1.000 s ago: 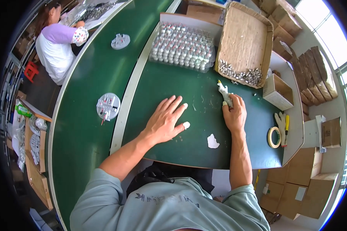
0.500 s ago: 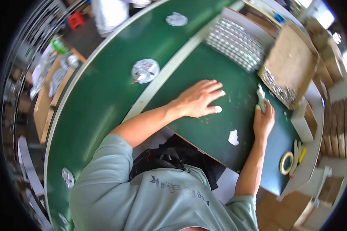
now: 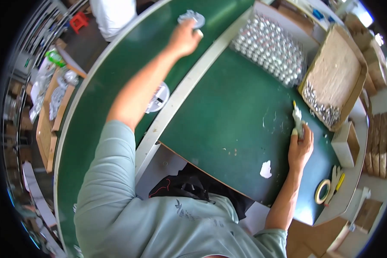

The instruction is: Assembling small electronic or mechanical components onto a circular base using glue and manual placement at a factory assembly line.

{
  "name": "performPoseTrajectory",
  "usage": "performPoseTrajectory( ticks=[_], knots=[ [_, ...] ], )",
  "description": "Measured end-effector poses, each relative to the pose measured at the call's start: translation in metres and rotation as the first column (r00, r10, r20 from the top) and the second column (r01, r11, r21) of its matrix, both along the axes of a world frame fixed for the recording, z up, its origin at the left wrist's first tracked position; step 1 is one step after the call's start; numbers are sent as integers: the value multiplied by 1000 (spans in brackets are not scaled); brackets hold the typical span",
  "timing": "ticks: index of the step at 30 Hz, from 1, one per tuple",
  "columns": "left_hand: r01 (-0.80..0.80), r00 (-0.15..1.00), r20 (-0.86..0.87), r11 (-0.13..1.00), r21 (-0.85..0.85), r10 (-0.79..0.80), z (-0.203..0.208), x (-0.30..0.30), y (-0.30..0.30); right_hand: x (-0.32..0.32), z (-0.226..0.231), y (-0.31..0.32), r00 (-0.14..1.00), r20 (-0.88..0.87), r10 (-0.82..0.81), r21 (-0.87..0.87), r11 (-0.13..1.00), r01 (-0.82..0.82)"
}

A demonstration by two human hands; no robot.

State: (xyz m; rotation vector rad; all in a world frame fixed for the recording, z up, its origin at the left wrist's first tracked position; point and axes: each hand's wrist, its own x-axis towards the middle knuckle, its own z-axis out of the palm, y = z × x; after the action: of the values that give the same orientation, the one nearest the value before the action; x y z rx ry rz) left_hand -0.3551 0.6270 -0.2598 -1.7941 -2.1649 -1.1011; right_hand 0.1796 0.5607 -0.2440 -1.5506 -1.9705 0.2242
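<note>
"Where's the pale round disc (image 3: 192, 18)?"

"On the green conveyor belt (image 3: 124, 64), toward its far end, between the two long edges. The left hand (image 3: 185, 39) is over its near side, fingers bent down, thumb held apart. Whether the fingertips grip it or only touch it, I can't tell."

"And the right hand (image 3: 302, 148)?"

"Curled around the near end of a crumpled white tube (image 3: 296, 114) with a yellow tip, toward the right side of the desk (image 3: 228, 116)."

"What else is on the belt?"

"A second disc (image 3: 162, 98), partly hidden by the left forearm (image 3: 137, 90), beside the inner edge."

"And on the desk?"

"Silvery bulb-like parts (image 3: 268, 49) in a clear plastic tray (image 3: 299, 77) at the far left corner. A shallow cardboard tray (image 3: 335, 64) sits at the far right, small metal pieces (image 3: 320, 105) gathered at its near end. A small box (image 3: 348, 148) stands by the right edge. Toward the front right corner lie a tape roll (image 3: 317, 195) and a yellow-handled tool (image 3: 340, 182); a white scrap (image 3: 265, 169) lies near the front edge."
</note>
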Motion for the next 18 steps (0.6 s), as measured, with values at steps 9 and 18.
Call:
performPoseTrajectory(
  ticks=[9,18],
  knots=[
    [29,994,106,985,-172,-11,1,-107,96,0,-4,2,995,80,-57,23,998,55],
    [-54,984,155,974,-221,90,13,-98,59,0,2,-1,995,95,-31,40,999,28]
  ],
)
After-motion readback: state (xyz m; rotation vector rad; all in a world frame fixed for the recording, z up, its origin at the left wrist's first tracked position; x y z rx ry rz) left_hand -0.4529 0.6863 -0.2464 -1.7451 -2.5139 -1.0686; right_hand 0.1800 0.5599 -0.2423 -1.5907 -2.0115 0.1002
